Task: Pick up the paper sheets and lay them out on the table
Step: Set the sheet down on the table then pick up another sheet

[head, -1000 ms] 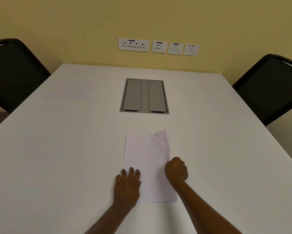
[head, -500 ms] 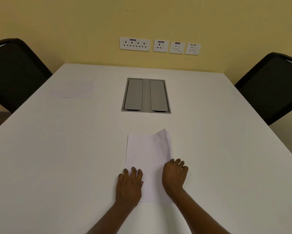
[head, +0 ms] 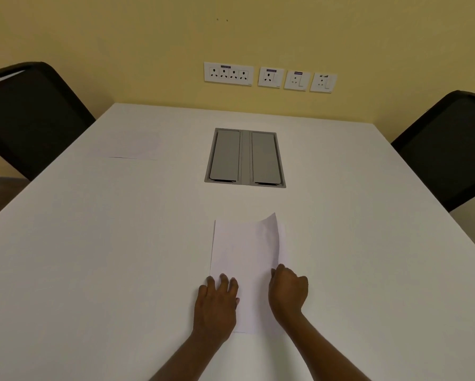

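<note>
Right hand (head: 288, 291) curls from flat into a pinch on the white paper sheets' (head: 246, 251) three o'clock edge; left hand (head: 217, 301) lies spread, pinning them at the white bench's (head: 93, 257) six o'clock. Peel only the top sheet, slowly.

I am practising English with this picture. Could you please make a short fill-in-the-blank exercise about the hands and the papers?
1. The left hand lies ____ on the near paper.
2. The right hand is curled at the paper's ____ edge.
3. A second paper lies far to the ____.
4. The near paper's far right corner curls ____.

Missing words: flat; right; left; up
</note>
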Demonstrator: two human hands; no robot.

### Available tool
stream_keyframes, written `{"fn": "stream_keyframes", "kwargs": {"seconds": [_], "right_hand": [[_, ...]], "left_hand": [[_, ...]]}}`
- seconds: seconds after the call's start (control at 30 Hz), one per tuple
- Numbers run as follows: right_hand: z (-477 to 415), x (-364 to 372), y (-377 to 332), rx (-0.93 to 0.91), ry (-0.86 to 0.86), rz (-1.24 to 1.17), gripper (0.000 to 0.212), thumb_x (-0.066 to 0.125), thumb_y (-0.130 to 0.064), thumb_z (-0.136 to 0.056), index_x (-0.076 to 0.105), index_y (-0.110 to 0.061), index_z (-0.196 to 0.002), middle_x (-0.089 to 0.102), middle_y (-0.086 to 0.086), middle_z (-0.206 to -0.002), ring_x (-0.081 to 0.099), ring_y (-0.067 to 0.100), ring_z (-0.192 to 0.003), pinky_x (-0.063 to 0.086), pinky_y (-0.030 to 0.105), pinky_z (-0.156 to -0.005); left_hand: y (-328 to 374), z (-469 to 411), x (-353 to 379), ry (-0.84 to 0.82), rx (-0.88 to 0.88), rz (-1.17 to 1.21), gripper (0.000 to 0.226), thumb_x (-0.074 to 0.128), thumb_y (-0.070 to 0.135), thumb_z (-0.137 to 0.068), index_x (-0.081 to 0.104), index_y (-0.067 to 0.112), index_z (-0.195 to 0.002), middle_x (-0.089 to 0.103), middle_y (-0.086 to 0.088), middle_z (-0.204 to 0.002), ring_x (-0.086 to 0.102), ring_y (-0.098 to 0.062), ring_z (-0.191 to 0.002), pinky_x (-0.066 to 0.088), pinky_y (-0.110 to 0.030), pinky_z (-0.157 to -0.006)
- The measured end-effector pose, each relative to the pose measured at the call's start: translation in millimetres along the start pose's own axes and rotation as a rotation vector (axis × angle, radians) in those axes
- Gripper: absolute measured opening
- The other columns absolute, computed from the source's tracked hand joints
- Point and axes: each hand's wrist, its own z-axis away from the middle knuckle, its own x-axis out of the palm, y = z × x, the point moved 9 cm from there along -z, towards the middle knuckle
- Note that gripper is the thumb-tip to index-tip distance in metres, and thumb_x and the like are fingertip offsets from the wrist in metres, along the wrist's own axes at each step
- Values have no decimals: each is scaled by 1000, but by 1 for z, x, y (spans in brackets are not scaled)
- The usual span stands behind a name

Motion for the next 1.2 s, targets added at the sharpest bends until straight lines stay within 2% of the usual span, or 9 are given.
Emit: {"fn": "stream_keyframes", "kwargs": {"seconds": [0.07,0.17,0.27,0.47,0.67,0.77,0.9,1.13,1.2], "right_hand": [[-4,-9,13,100,94,-146,21,54,-18,-96,68,-14,-82,72,3,-77,63,19,-64,35,25,-57],[-5,-16,22,208,142,-317,21,53,-4,-91,69,-9,-79,72,7,-77,53,21,-60,39,25,-57],[-3,-24,22,208,168,-497,17,55,-4,-92,73,-5,-92,74,11,-86,64,28,-74,42,26,-65],[24,-45,23,199,194,-805,14,62,-9,-90,72,-3,-99,73,10,-93,60,22,-82,42,27,-77],[71,-58,12,253,176,-1028,10,66,-8,-87,72,-4,-94,61,-4,-77,59,24,-84,43,31,-82],[97,-66,3,260,174,-1081,7,67,-7,-86,71,-9,-81,59,-11,-70,57,22,-78,41,30,-80],[131,-76,-10,239,146,-1111,17,67,-9,-86,66,-13,-70,62,-7,-67,56,21,-72,39,29,-76],[204,-92,-52,126,-36,-1038,40,64,-5,-82,36,-14,-54,35,6,-55,34,21,-55,33,30,-57],[225,-91,-70,121,-79,-1025,34,63,-4,-80,42,-11,-55,40,9,-55,39,23,-53,39,33,-58]], "left_hand": [[0,0,1,-6,-2,-2,52,81,40,-67,69,17,-111,70,-11,-113,66,-38,-99,55,-45,-75],[-1,1,-1,19,9,21,52,82,41,-66,70,20,-112,71,-8,-113,67,-36,-99,55,-43,-75],[-9,2,-15,79,-34,134,58,80,43,-68,66,27,-123,68,-3,-123,68,-31,-104,56,-40,-78],[-77,1,-52,76,-476,451,56,39,46,-97,29,24,-148,38,-7,-152,38,-30,-137,32,-45,-106],[-120,20,-72,-72,-617,1201,42,46,37,-98,49,15,-134,55,-8,-133,50,-30,-123,39,-39,-104],[-141,43,-95,40,-645,1346,20,53,26,-95,64,11,-90,61,-6,-89,55,-25,-85,43,-32,-74],[-167,78,-117,97,-693,1381,36,60,20,-91,50,18,-56,46,1,-62,39,-17,-61,30,-27,-58],[-211,142,-173,110,-672,1360,17,65,19,-88,67,6,-77,58,-5,-77,52,-21,-74,39,-28,-68],[-232,153,-183,117,-648,1351,17,67,18,-87,66,9,-72,57,-2,-73,52,-21,-74,39,-25,-68]]}}
